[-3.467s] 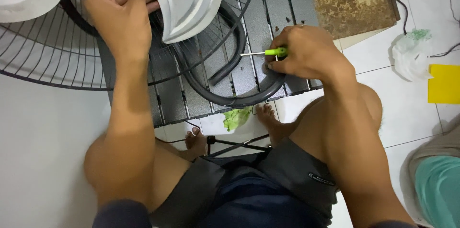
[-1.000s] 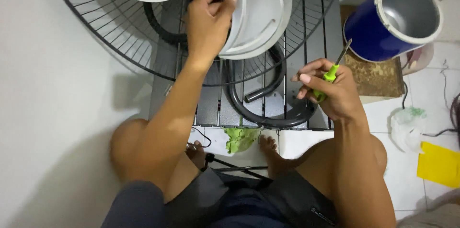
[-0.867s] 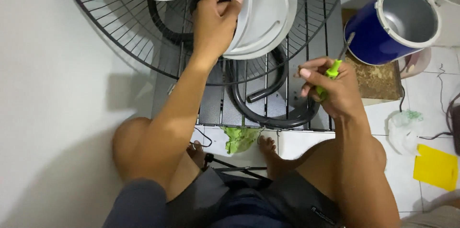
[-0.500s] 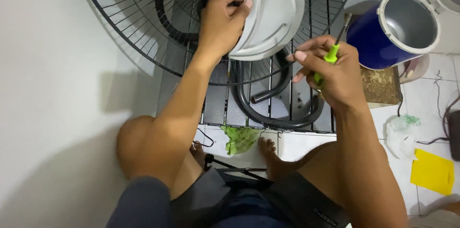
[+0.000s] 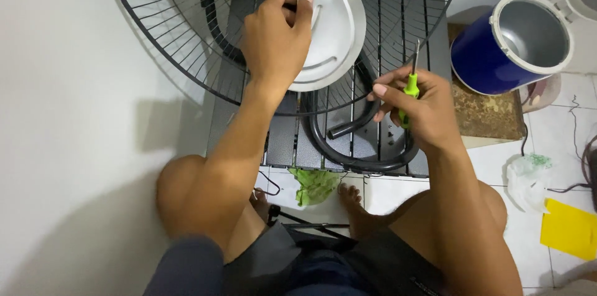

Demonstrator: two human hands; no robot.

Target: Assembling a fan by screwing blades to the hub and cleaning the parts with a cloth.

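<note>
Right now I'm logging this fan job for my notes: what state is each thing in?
left hand: gripping the grey fan blade.
grey fan blade: held over the wire guard, tilted.
right hand: closed on the green screwdriver.
green screwdriver: upright, tip up, touching nothing.
wire fan guard: lying flat.
blue pot: open, tipped on its side.
green cloth: crumpled on the floor.

A pale grey blade (image 5: pixel 333 35) is seen against a black wire guard (image 5: pixel 186 41), whose thin bars form a radiating pattern. A bright green handle is shown on the screwdriver (image 5: pixel 409 94). A black tube (image 5: pixel 348 147) is laid on dark grey slats (image 5: pixel 286 140). The pot (image 5: pixel 491 53) is coloured deep blue outside, silver inside, white at the rim. A green rag (image 5: pixel 314 185) and a yellow sheet (image 5: pixel 569 229) are set on white tiles (image 5: pixel 559 122).
</note>
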